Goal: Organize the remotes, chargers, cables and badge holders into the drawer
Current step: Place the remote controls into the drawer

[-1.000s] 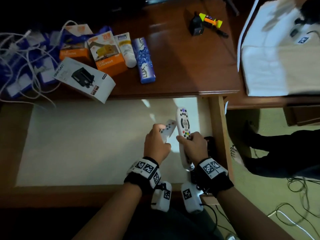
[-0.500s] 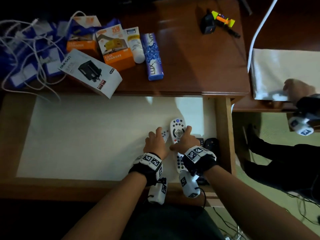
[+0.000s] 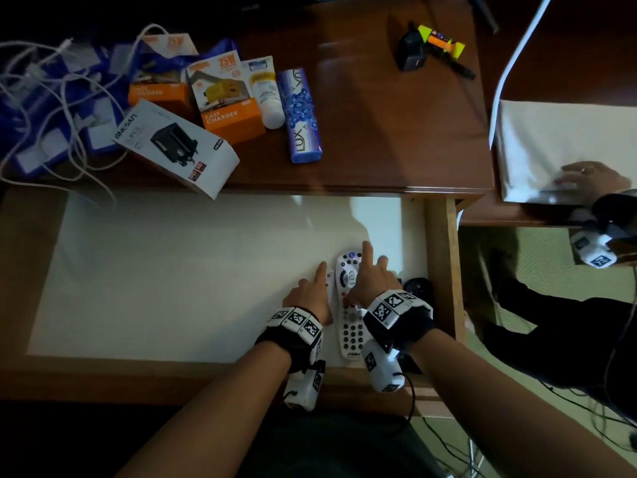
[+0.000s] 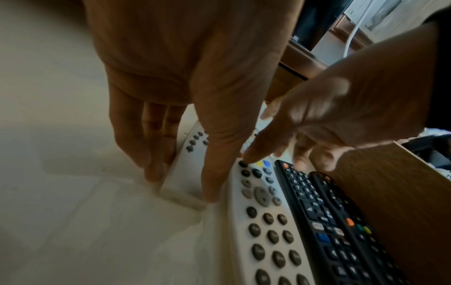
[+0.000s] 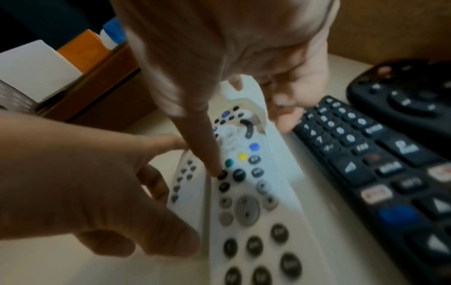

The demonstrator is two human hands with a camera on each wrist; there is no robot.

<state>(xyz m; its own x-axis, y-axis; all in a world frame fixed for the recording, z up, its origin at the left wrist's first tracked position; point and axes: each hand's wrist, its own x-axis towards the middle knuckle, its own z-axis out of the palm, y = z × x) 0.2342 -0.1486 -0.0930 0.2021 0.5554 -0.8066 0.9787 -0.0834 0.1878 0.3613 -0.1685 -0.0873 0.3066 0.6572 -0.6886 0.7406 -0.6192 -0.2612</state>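
Observation:
In the open drawer (image 3: 436, 270) a long white remote (image 3: 351, 334) lies flat, with a small white remote (image 3: 330, 282) close along its left side. My left hand (image 3: 315, 281) is over the small remote (image 4: 192, 146): straight fingers (image 4: 149, 164) touch its left edge and the thumb lies against its right edge. My right hand (image 3: 356, 270) rests on the long remote (image 5: 246, 210), thumb tip on a dark button and fingers (image 5: 283, 119) down at its right edge. Two black remotes (image 4: 324, 221) lie between it and the drawer's right wall.
On the desk at the back left lie tangled white cables (image 3: 65, 108), blue badge holders (image 3: 38, 157), charger boxes (image 3: 175, 146), a lotion tube (image 3: 265, 91) and a Lux pack (image 3: 301, 115). A black charger (image 3: 410, 53) sits far right. Another person's hand (image 3: 586, 181) rests on white cloth.
A second ago both hands gripped the white remotes above the drawer. The remotes now lie flat on the drawer floor and the fingers of both hands have straightened.

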